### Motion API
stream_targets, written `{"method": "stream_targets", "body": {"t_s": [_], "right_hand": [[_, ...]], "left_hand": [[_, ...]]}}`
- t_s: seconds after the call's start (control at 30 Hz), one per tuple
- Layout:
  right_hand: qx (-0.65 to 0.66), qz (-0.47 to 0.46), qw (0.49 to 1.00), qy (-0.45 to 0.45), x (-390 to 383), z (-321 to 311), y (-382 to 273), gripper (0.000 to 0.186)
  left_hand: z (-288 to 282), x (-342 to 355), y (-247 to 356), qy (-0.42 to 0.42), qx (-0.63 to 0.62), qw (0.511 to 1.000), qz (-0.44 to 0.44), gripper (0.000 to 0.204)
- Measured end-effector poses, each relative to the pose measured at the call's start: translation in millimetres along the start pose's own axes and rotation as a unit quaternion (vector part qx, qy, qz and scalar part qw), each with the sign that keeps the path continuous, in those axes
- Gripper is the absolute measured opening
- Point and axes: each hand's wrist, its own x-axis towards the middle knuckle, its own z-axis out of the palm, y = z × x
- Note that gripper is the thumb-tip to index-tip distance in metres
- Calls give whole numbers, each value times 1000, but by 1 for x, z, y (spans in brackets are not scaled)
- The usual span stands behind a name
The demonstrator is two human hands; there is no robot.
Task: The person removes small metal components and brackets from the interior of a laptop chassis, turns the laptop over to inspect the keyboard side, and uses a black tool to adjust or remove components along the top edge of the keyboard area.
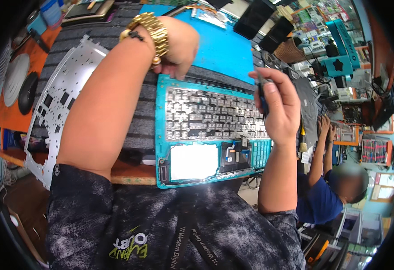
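A teal laptop top case (161,117) lies face down before me, showing the metal back of its keyboard (206,112). My left hand (179,47), below a gold wristwatch, is curled at the case's top-left edge; whatever its fingers grip is hidden. My right hand (278,101) is closed on a slim dark tool (263,99), held over the keyboard's right end. A perforated silver metal plate (44,126) lies to the left, partly behind my left forearm.
A blue mat (221,49) lies at the back, with black boxy objects (253,20) beside it. An orange surface at left holds a black oval object (28,92). A teal stand (341,63) is at upper right. A co-worker (318,193) works at my right.
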Motion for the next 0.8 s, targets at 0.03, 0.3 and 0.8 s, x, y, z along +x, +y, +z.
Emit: {"method": "stream_targets", "body": {"t_s": [0.03, 0.3, 0.8], "right_hand": [[-4, -25, 1000, 18, 1, -14, 1, 31], [57, -68, 953, 290, -28, -111, 10, 61], [-10, -96, 905, 415, -64, -155, 41, 56]], "left_hand": [[-1, -1, 1, 0, -6, 1000, 0, 20], [4, 2, 15, -12, 75, 997, 12, 39], [5, 9, 8, -13, 18, 1000, 4, 37]]}}
